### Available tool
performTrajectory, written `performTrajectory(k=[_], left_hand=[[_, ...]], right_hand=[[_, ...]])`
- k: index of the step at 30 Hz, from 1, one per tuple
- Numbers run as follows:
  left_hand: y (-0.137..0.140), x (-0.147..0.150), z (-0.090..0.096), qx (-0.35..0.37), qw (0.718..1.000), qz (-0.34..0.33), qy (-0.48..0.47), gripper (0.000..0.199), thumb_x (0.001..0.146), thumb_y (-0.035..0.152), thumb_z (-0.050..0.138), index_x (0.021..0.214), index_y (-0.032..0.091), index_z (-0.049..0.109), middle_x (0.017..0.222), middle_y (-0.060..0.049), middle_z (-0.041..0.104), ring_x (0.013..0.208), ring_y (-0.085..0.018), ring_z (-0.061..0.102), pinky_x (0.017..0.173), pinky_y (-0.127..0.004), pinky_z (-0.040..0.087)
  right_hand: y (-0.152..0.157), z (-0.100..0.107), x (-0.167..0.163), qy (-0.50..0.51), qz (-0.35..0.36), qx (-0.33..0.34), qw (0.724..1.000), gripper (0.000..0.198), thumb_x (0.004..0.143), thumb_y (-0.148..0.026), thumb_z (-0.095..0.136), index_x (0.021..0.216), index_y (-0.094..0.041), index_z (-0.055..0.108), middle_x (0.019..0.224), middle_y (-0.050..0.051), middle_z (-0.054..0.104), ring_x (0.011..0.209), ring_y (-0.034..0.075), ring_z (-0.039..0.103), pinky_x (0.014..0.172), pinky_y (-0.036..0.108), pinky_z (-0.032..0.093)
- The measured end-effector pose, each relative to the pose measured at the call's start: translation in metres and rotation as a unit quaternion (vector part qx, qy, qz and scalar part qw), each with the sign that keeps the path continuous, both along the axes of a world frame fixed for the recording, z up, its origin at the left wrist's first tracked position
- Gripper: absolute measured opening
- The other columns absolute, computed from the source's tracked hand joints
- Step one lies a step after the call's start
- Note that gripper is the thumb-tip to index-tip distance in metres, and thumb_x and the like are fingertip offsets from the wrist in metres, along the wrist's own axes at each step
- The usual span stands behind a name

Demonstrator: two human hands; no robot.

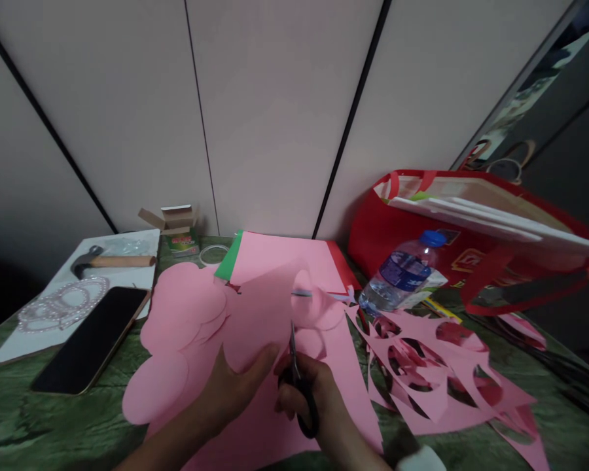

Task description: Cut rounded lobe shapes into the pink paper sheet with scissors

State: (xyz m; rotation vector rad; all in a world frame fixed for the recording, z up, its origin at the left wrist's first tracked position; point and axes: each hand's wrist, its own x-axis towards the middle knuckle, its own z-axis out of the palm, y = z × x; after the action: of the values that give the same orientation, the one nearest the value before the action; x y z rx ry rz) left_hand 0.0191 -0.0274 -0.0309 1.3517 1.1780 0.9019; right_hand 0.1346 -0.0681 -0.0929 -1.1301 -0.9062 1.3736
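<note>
- Looks mid-cut to me: right hand [326,390] gripping black-handled scissors [295,367], blades at the pink sheet's [260,304] edge.
- Left hand [233,390] has that sheet pinched, over more pink paper [356,392].
- Next snip probably wants it steadied and turned.

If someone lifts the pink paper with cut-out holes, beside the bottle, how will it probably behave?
The holed pink paper will likely flop, because large holes leave little material between them. It looks thin, so probably light. Its narrow parts could tear or snag, since curled scraps lie among them.
</note>
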Motion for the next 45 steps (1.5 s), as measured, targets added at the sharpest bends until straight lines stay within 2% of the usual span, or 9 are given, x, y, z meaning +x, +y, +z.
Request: performTrajectory(k=[7, 11, 16, 19, 24, 28, 36, 40, 45], left_hand=[[-0.0025, 0.0009, -0.0006, -0.009, 0.999, -0.028, -0.025, 0.023, 0.067, 0.031, 0.057, 0.083, 0.016, 0.066, 0.087, -0.008, 0.071, 0.087, -0.023, 0.063, 0.079, -0.034, 0.049], [-0.0021, 0.0005, -0.001, -0.015, 0.999, -0.043, -0.023, 0.021, 0.067, 0.032, 0.057, 0.077, 0.016, 0.066, 0.081, -0.007, 0.071, 0.084, -0.023, 0.063, 0.077, -0.034, 0.05], [-0.0006, -0.0003, -0.0015, -0.019, 0.999, -0.026, -0.032, 0.026, 0.065, 0.033, 0.06, 0.084, 0.017, 0.065, 0.089, -0.008, 0.071, 0.086, -0.024, 0.063, 0.079, -0.036, 0.049], [-0.0001, -0.0006, -0.001, -0.019, 0.999, -0.03, -0.024, 0.024, 0.065, 0.033, 0.059, 0.082, 0.017, 0.065, 0.086, -0.008, 0.071, 0.085, -0.024, 0.063, 0.078, -0.035, 0.049], [0.0002, -0.0012, 0.0024, -0.004, 0.996, -0.081, -0.029, 0.018, 0.068, 0.032, 0.055, 0.072, 0.017, 0.066, 0.069, -0.006, 0.07, 0.074, -0.022, 0.064, 0.073, -0.032, 0.051], [-0.0001, -0.0009, 0.0037, -0.008, 0.998, -0.06, -0.023, 0.023, 0.066, 0.032, 0.057, 0.081, 0.018, 0.066, 0.082, -0.007, 0.071, 0.083, -0.022, 0.063, 0.077, -0.033, 0.049], [0.0002, -0.0011, -0.0002, 0.003, 0.998, -0.061, -0.026, 0.028, 0.067, 0.032, 0.056, 0.088, 0.017, 0.065, 0.085, -0.007, 0.07, 0.084, -0.023, 0.062, 0.077, -0.035, 0.049], [0.0006, -0.0012, -0.0032, -0.002, 0.999, -0.046, -0.028, 0.026, 0.066, 0.032, 0.057, 0.086, 0.017, 0.064, 0.075, -0.006, 0.069, 0.079, -0.024, 0.063, 0.072, -0.034, 0.05], [0.001, -0.001, -0.0054, -0.005, 0.998, -0.038, -0.04, 0.018, 0.066, 0.031, 0.058, 0.077, 0.017, 0.063, 0.081, -0.007, 0.069, 0.081, -0.023, 0.063, 0.073, -0.034, 0.05]], right_hand=[[0.0015, 0.0028, 0.0056, 0.016, -0.008, 0.059, 0.998, 0.034, 0.051, -0.029, 0.076, 0.068, -0.016, 0.049, 0.054, -0.007, 0.043, 0.048, 0.008, 0.034, 0.044, 0.019, 0.027], [0.0012, 0.002, 0.008, 0.018, 0.004, 0.051, 0.999, 0.034, 0.051, -0.026, 0.076, 0.07, -0.017, 0.049, 0.057, -0.007, 0.043, 0.051, 0.008, 0.034, 0.046, 0.02, 0.024], [0.0014, 0.0022, 0.01, -0.036, 0.008, 0.031, 0.999, 0.031, 0.05, -0.02, 0.076, 0.067, -0.016, 0.05, 0.058, -0.006, 0.046, 0.053, 0.009, 0.038, 0.047, 0.02, 0.027], [0.001, 0.0039, 0.0098, -0.034, 0.019, 0.02, 0.999, 0.032, 0.049, -0.021, 0.076, 0.066, -0.017, 0.049, 0.057, -0.006, 0.046, 0.051, 0.009, 0.038, 0.046, 0.02, 0.027], [-0.0003, 0.0074, 0.0093, -0.046, 0.018, 0.017, 0.999, 0.029, 0.052, -0.023, 0.074, 0.069, -0.017, 0.051, 0.059, -0.005, 0.047, 0.052, 0.009, 0.039, 0.047, 0.02, 0.028], [0.0005, 0.0074, 0.0101, -0.03, 0.036, 0.022, 0.999, 0.034, 0.049, -0.028, 0.076, 0.069, -0.018, 0.05, 0.058, -0.006, 0.044, 0.05, 0.009, 0.036, 0.046, 0.021, 0.027], [0.0012, 0.0052, 0.0084, -0.008, 0.026, 0.031, 0.999, 0.038, 0.049, -0.036, 0.077, 0.068, -0.018, 0.049, 0.056, -0.007, 0.039, 0.05, 0.008, 0.03, 0.046, 0.021, 0.022], [0.0026, 0.0039, 0.0083, -0.013, 0.022, 0.036, 0.999, 0.035, 0.051, -0.034, 0.076, 0.068, -0.017, 0.049, 0.055, -0.007, 0.038, 0.05, 0.008, 0.028, 0.046, 0.021, 0.02], [0.0036, 0.0053, 0.0085, -0.042, 0.018, 0.073, 0.996, 0.03, 0.056, -0.032, 0.071, 0.064, -0.017, 0.046, 0.055, -0.007, 0.034, 0.05, 0.009, 0.027, 0.046, 0.022, 0.02]])
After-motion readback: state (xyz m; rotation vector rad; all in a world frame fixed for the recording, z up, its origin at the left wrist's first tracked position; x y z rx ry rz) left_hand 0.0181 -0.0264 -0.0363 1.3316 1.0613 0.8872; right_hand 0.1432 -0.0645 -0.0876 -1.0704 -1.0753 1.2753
